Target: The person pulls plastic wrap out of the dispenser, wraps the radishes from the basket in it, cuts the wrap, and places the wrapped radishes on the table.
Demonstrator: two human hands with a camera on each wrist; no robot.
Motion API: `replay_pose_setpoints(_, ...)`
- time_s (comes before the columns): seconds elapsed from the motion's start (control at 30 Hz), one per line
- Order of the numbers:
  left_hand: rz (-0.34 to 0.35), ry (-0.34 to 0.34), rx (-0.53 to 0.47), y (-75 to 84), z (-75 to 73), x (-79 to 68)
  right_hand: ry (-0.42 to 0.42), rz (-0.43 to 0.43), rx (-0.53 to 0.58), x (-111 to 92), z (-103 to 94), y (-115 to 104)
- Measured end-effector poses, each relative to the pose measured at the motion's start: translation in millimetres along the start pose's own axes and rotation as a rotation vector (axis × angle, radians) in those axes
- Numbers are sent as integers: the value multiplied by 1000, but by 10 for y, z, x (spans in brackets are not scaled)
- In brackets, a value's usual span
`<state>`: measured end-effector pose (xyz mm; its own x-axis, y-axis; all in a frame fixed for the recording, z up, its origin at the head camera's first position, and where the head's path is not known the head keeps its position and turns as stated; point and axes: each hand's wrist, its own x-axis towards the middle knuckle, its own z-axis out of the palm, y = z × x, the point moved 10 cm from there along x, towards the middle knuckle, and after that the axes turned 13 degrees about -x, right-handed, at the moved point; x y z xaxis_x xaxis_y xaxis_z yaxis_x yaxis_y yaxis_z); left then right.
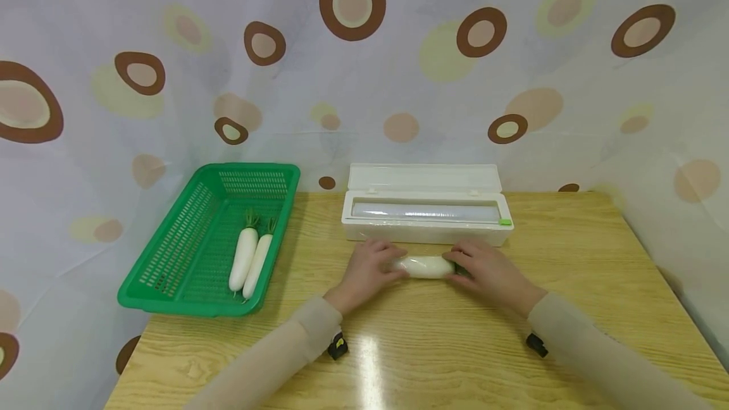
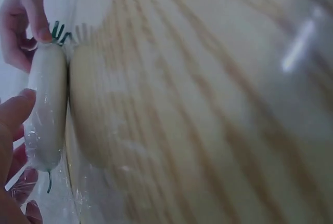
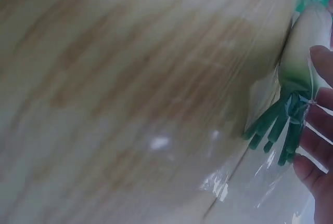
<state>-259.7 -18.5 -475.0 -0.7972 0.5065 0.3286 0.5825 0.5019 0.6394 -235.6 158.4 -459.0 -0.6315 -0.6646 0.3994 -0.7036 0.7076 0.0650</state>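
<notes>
A white radish (image 1: pixel 426 266) lies sideways on the table in front of the cling film box (image 1: pixel 410 231), with clear film around it. My left hand (image 1: pixel 370 272) grips its root end, thumb on the near side and fingers behind, as the left wrist view shows on the radish (image 2: pixel 48 96). At the leafy end my right hand (image 1: pixel 492 272) holds the radish between thumb and fingers. Cut green stems (image 3: pixel 270 125) show under crinkled film in the right wrist view. Inside the open box lies a roll of film (image 1: pixel 424 211).
To the left, a green plastic basket (image 1: pixel 133 301) holds two white radishes (image 1: pixel 243 258) with short green stems. The box's lid (image 1: pixel 424 177) stands raised against the patterned backdrop (image 1: pixel 398 81). A green slider (image 1: pixel 505 222) sits at the box's right end. The wooden table (image 1: pixel 433 359) reflects light.
</notes>
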Motion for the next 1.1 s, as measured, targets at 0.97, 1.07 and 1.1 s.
replay_pose_setpoints(0.97,-25,-114,159,-146,75,45,-124,188,55,-8,77,-65)
replay_pose_setpoints(1.07,-18,-123,172,-114,63,15,-123,189,67,-25,75,-72)
replay_pose_setpoints(1.1,-11,-128,177,-95,61,-2,-127,186,73,-36,82,-74)
